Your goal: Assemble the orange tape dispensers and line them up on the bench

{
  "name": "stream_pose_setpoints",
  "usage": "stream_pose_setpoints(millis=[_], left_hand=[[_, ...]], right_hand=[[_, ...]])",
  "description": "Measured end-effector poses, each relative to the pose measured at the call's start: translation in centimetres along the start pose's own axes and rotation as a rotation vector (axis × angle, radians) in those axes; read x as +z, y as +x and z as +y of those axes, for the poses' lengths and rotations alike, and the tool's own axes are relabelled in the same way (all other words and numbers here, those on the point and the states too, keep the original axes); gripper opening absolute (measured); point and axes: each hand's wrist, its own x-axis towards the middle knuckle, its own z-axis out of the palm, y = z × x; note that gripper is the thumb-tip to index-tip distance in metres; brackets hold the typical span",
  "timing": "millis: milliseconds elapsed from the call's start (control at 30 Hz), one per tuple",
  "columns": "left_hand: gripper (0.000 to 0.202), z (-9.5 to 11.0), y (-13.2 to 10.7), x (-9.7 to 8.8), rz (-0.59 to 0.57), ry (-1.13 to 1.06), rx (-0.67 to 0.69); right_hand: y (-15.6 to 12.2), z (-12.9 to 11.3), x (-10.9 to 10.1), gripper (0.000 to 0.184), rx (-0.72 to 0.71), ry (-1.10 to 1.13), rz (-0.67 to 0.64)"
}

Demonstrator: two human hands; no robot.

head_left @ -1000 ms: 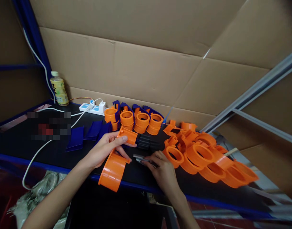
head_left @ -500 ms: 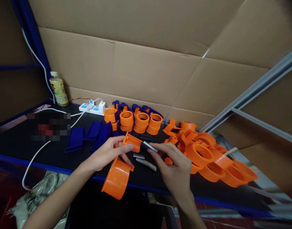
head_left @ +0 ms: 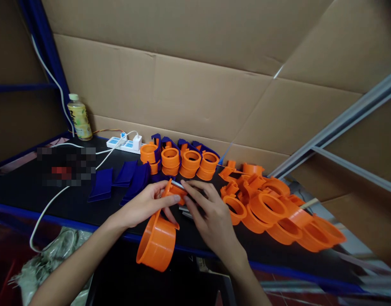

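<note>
My left hand [head_left: 150, 202] is closed round the upper end of an orange plastic tape dispenser [head_left: 157, 244], whose round ring hangs below the fingers. My right hand [head_left: 211, 212] pinches a serrated blade [head_left: 176, 184] at the dispenser's top end. The blade's toothed edge lies along the orange part, touching it or very close; I cannot tell whether it is seated. Partly hidden behind my right hand, metal strips [head_left: 185, 211] lie on the black table.
Several orange dispenser bodies [head_left: 270, 204] are piled at the right. Orange and blue assembled dispensers [head_left: 190, 158] stand in a row at the back. Blue plastic pieces [head_left: 101, 182] lie left, near a white power strip [head_left: 125, 143], a bottle [head_left: 79, 119] and cables.
My right hand has moved left with the blade, bringing it from beside the orange dispenser onto its end. My left hand keeps its hold, almost unmoved.
</note>
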Motion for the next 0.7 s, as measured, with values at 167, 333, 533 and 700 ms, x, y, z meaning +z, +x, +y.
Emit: stream_pose_setpoints(millis=[167,333,533,700], left_hand=[[0.042,0.5,-0.2,-0.9,0.079,-0.082,0.033],[0.037,1.9,-1.0,-2.4,0.223,-0.167,0.061],[0.035,3.6,-2.2,-3.2,0.298,-0.155,0.091],[0.037,3.5,-2.4,-3.2,0.276,-0.155,0.102]], right_hand=[[0.6,0.2,0.6,0.052,0.087,0.137,-0.056],[-0.7,-0.2,2.0,0.036,0.111,0.064,-0.052],[-2.8,-1.0,4.4,0.024,-0.087,-0.038,-0.409],[-3.4,-0.8,4.8,0.019,-0.092,-0.058,-0.478]])
